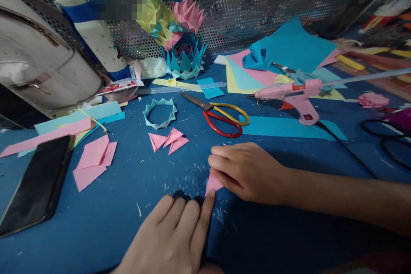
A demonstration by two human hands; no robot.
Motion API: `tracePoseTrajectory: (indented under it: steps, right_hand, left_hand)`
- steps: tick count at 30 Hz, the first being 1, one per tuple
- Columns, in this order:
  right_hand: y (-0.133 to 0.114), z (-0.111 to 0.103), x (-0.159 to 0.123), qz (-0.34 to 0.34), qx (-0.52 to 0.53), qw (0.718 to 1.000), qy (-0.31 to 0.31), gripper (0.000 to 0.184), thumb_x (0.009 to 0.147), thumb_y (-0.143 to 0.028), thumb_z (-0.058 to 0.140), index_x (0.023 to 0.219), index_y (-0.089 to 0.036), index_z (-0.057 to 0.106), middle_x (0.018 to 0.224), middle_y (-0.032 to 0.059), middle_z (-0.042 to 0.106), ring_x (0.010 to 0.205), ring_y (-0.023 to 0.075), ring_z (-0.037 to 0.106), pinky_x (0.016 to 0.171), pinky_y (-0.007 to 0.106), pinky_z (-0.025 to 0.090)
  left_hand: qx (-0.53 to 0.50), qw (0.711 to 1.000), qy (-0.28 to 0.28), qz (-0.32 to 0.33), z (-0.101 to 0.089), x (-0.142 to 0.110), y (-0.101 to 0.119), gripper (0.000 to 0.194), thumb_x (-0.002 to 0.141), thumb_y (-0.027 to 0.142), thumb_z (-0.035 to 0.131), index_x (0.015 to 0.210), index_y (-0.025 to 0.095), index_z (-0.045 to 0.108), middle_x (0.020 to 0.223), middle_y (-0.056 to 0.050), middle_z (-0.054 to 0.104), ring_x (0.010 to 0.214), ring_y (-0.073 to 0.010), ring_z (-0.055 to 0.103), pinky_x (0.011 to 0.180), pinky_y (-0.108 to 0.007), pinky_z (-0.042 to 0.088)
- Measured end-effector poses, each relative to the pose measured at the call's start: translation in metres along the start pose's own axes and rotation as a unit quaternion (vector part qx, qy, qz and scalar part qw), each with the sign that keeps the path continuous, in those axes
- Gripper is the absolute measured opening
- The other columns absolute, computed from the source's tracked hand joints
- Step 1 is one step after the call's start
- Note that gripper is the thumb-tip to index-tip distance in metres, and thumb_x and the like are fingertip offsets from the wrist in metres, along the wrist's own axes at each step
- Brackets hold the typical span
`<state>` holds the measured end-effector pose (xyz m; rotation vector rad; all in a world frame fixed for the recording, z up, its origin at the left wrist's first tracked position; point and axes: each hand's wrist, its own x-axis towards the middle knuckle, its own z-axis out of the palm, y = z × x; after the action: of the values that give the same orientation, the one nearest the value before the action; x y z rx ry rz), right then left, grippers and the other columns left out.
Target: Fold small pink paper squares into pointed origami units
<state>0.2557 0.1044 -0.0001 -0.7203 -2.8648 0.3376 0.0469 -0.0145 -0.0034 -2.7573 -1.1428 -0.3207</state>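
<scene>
A small folded piece of pink paper (212,183) lies flat on the blue table, partly hidden under my right hand (248,171). That hand has its fingers curled and pressed together over the paper's upper right part. My left hand (171,235) holds down the paper's lower tip with one extended finger, while its other fingers are curled. Three or so folded pink triangles (173,139) lie beyond the hands. Behind them stands a light-blue ring of pointed folded paper (159,114). Several pink paper pieces (94,158) lie in a loose pile at left.
Scissors (221,115) lie ahead, near a blue paper strip (289,128). A pink glue gun (295,94) with a black cord rests at right. At left are a phone (38,180), a bag (41,51) and a bottle (93,30). Folded paper flowers (184,58) stand at the back.
</scene>
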Motion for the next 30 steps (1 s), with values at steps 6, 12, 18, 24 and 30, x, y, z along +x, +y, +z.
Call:
tracePoseTrajectory:
  steps: [6, 12, 18, 24, 30]
  right_hand:
    - [0.0017, 0.0018, -0.0007, -0.009, -0.004, 1.000, 0.008, 0.027, 0.102, -0.027, 0.035, 0.085, -0.019, 0.054, 0.080, 0.0029, 0.057, 0.061, 0.0149, 0.043, 0.059, 0.030, 0.025]
    - [0.0011, 0.0007, -0.0014, -0.011, -0.010, 1.000, 0.009, 0.026, 0.102, -0.027, 0.035, 0.086, -0.019, 0.054, 0.080, 0.0020, 0.057, 0.061, 0.0149, 0.044, 0.059, 0.029, 0.025]
    - [-0.0008, -0.0004, -0.0014, -0.003, -0.016, 1.000, -0.007, 0.025, 0.101, -0.027, 0.036, 0.086, -0.019, 0.054, 0.081, 0.0017, 0.057, 0.061, 0.0150, 0.044, 0.059, 0.029, 0.023]
    - [0.0020, -0.0024, -0.0007, 0.014, -0.004, 1.000, -0.001, 0.027, 0.101, -0.032, 0.039, 0.080, -0.019, 0.051, 0.078, 0.0015, 0.055, 0.062, 0.0147, 0.041, 0.058, 0.029, 0.020]
    - [0.0068, -0.0044, -0.0008, 0.024, 0.026, 0.999, -0.006, 0.029, 0.100, -0.038, 0.043, 0.078, -0.019, 0.048, 0.079, 0.0010, 0.054, 0.065, 0.0148, 0.043, 0.059, 0.030, 0.020]
  left_hand:
    - [-0.032, 0.999, 0.008, -0.007, -0.0008, 0.0003, -0.0028, 0.068, 0.111, 0.047, 0.011, 0.130, 0.003, 0.058, 0.081, -0.006, 0.069, 0.067, -0.0197, 0.062, 0.070, -0.036, 0.042]
    - [-0.069, 0.997, 0.009, -0.019, -0.0047, -0.0018, -0.0054, 0.061, 0.112, 0.044, 0.016, 0.130, 0.005, 0.059, 0.088, -0.006, 0.073, 0.073, -0.0195, 0.066, 0.074, -0.037, 0.044]
    - [-0.063, 0.998, 0.009, -0.020, -0.0097, -0.0025, -0.0081, 0.057, 0.112, 0.041, 0.019, 0.125, 0.006, 0.063, 0.088, -0.006, 0.073, 0.074, -0.0205, 0.067, 0.076, -0.038, 0.043]
    - [-0.034, 0.999, 0.033, 0.000, -0.0060, -0.0037, -0.0070, 0.054, 0.112, 0.037, 0.022, 0.124, 0.003, 0.063, 0.085, -0.006, 0.072, 0.071, -0.0202, 0.064, 0.071, -0.037, 0.040]
    - [-0.018, 0.998, 0.059, 0.006, -0.0027, -0.0016, -0.0042, 0.052, 0.112, 0.034, 0.021, 0.121, 0.003, 0.062, 0.082, -0.006, 0.072, 0.069, -0.0194, 0.062, 0.070, -0.036, 0.038]
